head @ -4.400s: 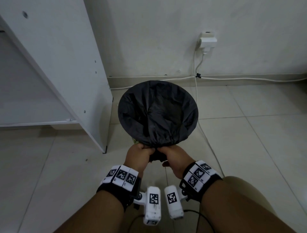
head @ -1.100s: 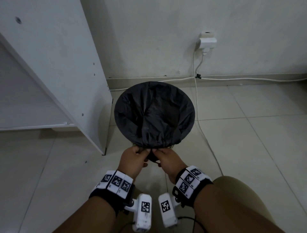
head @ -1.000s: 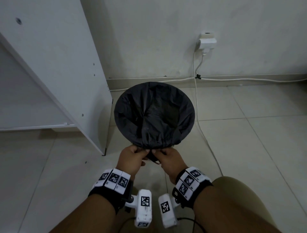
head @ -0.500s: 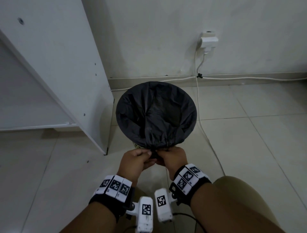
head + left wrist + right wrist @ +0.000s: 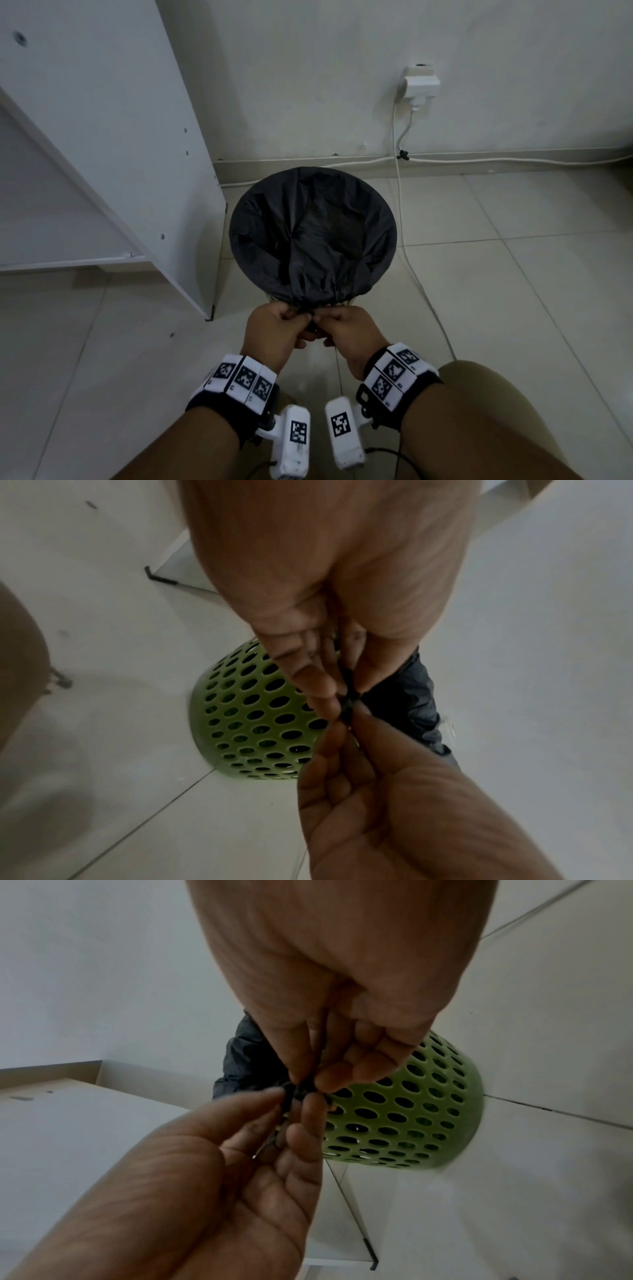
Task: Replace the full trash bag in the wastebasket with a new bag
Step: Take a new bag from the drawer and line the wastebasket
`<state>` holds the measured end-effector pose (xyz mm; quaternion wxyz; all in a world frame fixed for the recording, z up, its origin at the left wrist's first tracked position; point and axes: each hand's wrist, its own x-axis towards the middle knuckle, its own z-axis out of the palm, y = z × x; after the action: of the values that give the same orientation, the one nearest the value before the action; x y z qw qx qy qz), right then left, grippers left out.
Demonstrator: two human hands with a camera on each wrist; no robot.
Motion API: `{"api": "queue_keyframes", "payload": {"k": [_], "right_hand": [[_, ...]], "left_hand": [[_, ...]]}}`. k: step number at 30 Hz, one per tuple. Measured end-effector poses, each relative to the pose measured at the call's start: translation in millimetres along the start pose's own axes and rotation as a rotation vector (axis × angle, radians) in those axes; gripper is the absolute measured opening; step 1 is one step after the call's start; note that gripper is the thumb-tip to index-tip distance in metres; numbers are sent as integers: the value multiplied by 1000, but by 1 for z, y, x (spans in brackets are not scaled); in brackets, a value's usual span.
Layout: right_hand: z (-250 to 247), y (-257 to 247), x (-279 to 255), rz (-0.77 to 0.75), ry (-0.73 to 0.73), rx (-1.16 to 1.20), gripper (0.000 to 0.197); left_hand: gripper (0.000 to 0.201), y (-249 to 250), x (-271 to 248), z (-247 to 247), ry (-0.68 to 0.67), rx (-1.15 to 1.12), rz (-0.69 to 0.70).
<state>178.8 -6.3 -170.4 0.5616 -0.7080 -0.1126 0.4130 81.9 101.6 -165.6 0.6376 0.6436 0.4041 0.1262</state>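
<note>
A black trash bag (image 5: 308, 236) lines the green perforated wastebasket (image 5: 253, 715), its edge folded over the rim. At the near rim the slack plastic is gathered into a small twisted bunch (image 5: 347, 704). My left hand (image 5: 301, 317) and right hand (image 5: 323, 317) meet there, and each pinches the bunch between thumb and fingertips. In the left wrist view the left hand (image 5: 342, 688) comes from above and the right hand (image 5: 346, 723) from below. The right wrist view shows the basket (image 5: 411, 1110) and the bag (image 5: 246, 1056) behind the pinching fingers.
A white cabinet panel (image 5: 120, 137) stands just left of the basket. A wall socket with a plug (image 5: 421, 85) is behind it, and a white cable (image 5: 411, 260) runs down past the basket's right side. My knee (image 5: 496, 394) is at lower right. The floor is tiled.
Both hands have stayed at the near rim and drawn closer together, fingers working the gathered plastic. The bag and the basket have not moved.
</note>
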Motion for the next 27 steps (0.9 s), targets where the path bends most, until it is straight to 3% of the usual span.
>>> {"api": "queue_keyframes", "payload": {"k": [6, 8, 11, 15, 17, 21, 22, 24, 27], "right_hand": [[-1, 0, 2, -46, 143, 29, 9], [-1, -2, 2, -84, 90, -37, 10], [-3, -5, -2, -128, -58, -136, 25], [-20, -21, -8, -207, -121, -452, 17], [-31, -30, -13, -285, -65, -627, 28], [-49, -53, -14, -717, 231, -860, 23], [-52, -55, -9, -801, 272, -961, 31], [-58, -60, 3, -816, 275, -1207, 51], [-59, -67, 14, -679, 89, -1420, 61]], "left_hand": [[11, -6, 3, 2, 33, -280, -155], [14, -9, 5, 0, 78, -290, -165], [16, -8, 5, -3, 138, -270, -125], [27, -3, 8, -3, 171, -280, -99], [25, -4, 11, -3, 191, -345, -108], [15, -6, 13, -6, 276, -374, -83], [18, -8, 14, -6, 300, -362, -67], [22, -11, 12, -6, 356, -344, -28], [26, -13, 10, -9, 471, -326, 12]]}}
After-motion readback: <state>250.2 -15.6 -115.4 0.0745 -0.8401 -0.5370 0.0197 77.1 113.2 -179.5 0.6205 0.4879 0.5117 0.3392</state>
